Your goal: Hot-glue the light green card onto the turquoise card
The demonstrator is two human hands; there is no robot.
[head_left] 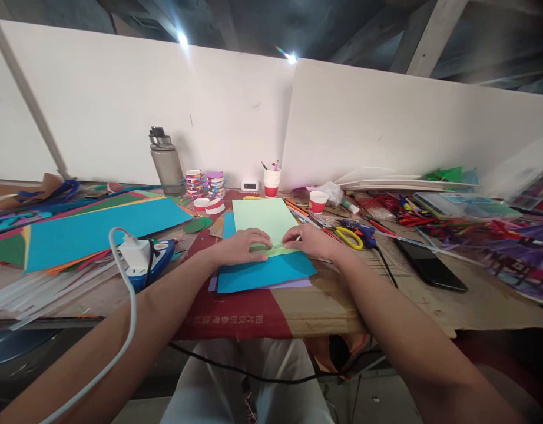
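Observation:
A light green paper sheet point(262, 217) lies on top of a blue sheet point(262, 272) and a lilac sheet point(293, 284) on the table in front of me. My left hand point(242, 245) presses its fingers down on the near edge of the green sheet. My right hand point(310, 241) pinches the same near edge, where the paper is folded over in a narrow strip. The fingertips of both hands nearly meet at the fold.
Yellow-handled scissors point(348, 237), a blue glue gun point(364, 232) and a black phone point(430, 266) lie right of my hands. A white charger block point(134, 253) with cable, large blue paper point(95, 229) and clear glue sticks point(55, 291) are left. Bottle point(165, 160), tape rolls point(205, 184) and cups point(272, 181) stand behind.

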